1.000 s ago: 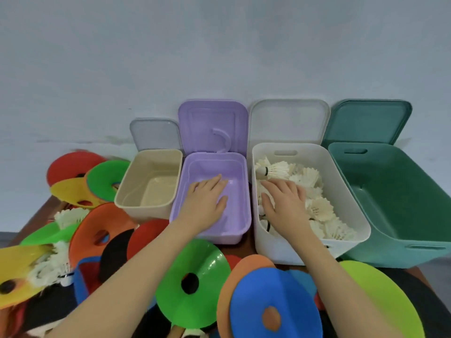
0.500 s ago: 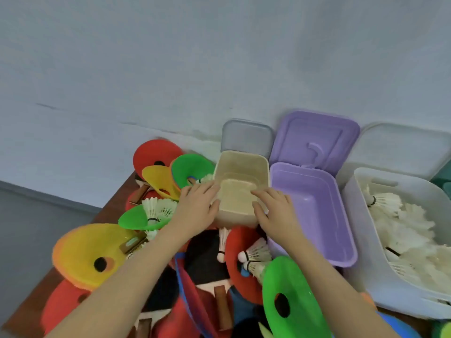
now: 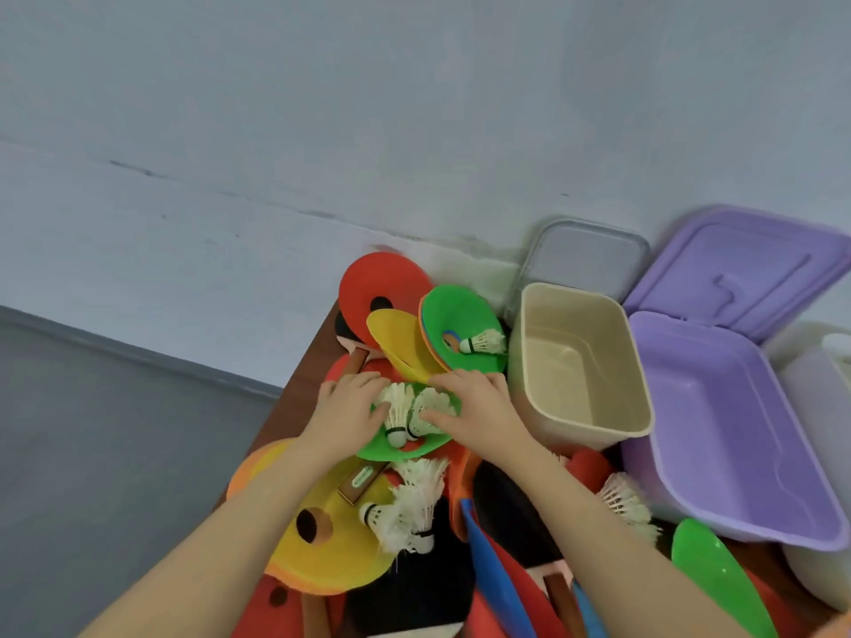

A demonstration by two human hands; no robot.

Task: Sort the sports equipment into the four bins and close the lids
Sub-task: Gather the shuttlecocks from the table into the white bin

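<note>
Seen from a head-worn camera, looking down on a cluttered table. At centre frame lay two white shuttlecocks (image 3: 405, 414) side by side in a green disc cone (image 3: 405, 446), long axes running up and down the frame, cork ends toward the lower edge, feathers toward the top. Flanked by both hands: left hand (image 3: 343, 416) touching the left shuttlecock, fingers curving round its feathers; right hand (image 3: 474, 409) touching the right one, thumb laid against its side. Neither lifted; whether pinched or merely touched could not be told. Equally near to each hand, so one shuttlecock apiece looked likely.

Just right of the right hand stood an empty beige bin (image 3: 578, 366), lid (image 3: 585, 257) up behind it. Further right an empty purple bin (image 3: 732, 435), lid open. At the far right edge, a sliver of a white bin (image 3: 810, 393), probably the shuttlecocks' destination, with both other bins in between.

Upper centre: red, yellow and green cones stacked, a lone shuttlecock (image 3: 483, 343) in the green one. Lower centre: a yellow cone (image 3: 322, 545), more loose shuttlecocks (image 3: 410, 513), paddles.
</note>
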